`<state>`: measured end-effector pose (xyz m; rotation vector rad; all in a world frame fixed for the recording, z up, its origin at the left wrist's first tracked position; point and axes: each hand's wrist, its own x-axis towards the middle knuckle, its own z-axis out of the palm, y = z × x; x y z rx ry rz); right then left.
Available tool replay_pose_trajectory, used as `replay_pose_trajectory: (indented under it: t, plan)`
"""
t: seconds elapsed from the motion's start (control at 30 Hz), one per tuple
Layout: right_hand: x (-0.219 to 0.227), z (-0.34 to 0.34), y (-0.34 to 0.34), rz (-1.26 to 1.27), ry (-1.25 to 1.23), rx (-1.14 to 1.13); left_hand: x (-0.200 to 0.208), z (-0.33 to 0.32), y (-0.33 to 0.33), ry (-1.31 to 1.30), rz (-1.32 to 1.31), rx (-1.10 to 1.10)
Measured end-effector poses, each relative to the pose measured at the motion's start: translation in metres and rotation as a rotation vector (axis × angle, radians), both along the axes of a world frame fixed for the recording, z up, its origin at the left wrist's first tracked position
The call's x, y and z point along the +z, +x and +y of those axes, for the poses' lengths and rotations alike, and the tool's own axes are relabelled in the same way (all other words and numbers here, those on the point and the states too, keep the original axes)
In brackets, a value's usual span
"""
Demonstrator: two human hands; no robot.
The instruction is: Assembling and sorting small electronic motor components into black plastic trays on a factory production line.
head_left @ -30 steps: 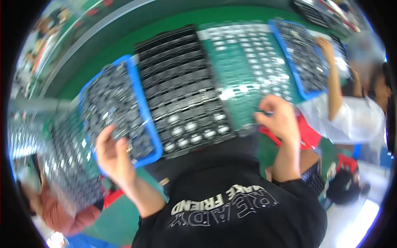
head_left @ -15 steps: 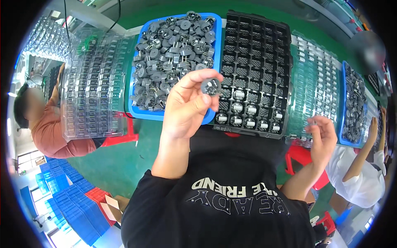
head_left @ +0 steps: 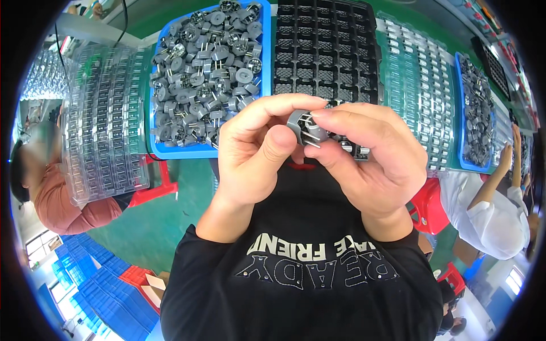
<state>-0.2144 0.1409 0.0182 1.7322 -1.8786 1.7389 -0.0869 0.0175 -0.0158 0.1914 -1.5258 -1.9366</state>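
A grey round plug part (head_left: 298,123) with several metal pins is held up in front of my chest. My left hand (head_left: 247,156) is closed on its grey body, thumb and forefinger at the rim. From the other side my right hand (head_left: 384,156) reaches in, thumb and forefinger pinched around the pins. Any small piece between those right fingertips is hidden. Behind my hands lies a black compartment tray (head_left: 327,57), its nearer pockets partly covered by my fingers, with some metallic parts showing there.
At the left, a blue bin (head_left: 185,152) is heaped with similar grey parts. Clear plastic trays stand on the left (head_left: 105,125) and on the right (head_left: 418,85). Another blue bin (head_left: 459,108) sits farther right. People work at both sides, near red stools (head_left: 429,207).
My right hand has come in from the right to meet the plug part in my left hand. The part is turned so its pins point toward the right hand. The view has shifted.
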Motion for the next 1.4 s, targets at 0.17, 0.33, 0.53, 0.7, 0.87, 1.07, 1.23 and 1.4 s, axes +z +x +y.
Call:
replay_pose_trajectory:
  t: [0.17,0.33,0.53,0.7,0.87,1.07,1.23,1.4]
  plan:
    - [-0.005,0.001,0.002,0.044,-0.024,-0.032,-0.004,-0.001,0.005,-0.013,0.006,-0.019]
    - [-0.009,-0.002,0.003,0.100,-0.065,-0.047,-0.005,-0.002,0.006,-0.011,0.009,-0.010]
    - [-0.003,-0.005,0.007,0.092,-0.053,-0.062,-0.004,-0.008,0.009,0.038,0.030,-0.069]
    - [-0.010,-0.003,0.011,0.081,-0.015,-0.065,-0.005,-0.008,0.015,0.004,-0.058,-0.034]
    - [-0.014,-0.003,0.016,0.082,0.002,-0.077,-0.010,-0.007,0.019,-0.065,-0.151,0.021]
    - [-0.017,-0.002,0.021,0.059,0.021,-0.126,-0.021,-0.009,0.016,0.054,0.021,-0.106]
    - [-0.015,-0.001,0.011,0.036,0.024,-0.065,-0.013,-0.006,0.013,0.067,0.026,-0.111]
    - [-0.034,0.002,0.008,-0.283,0.057,0.085,-0.020,0.002,0.023,-0.077,-0.090,0.000]
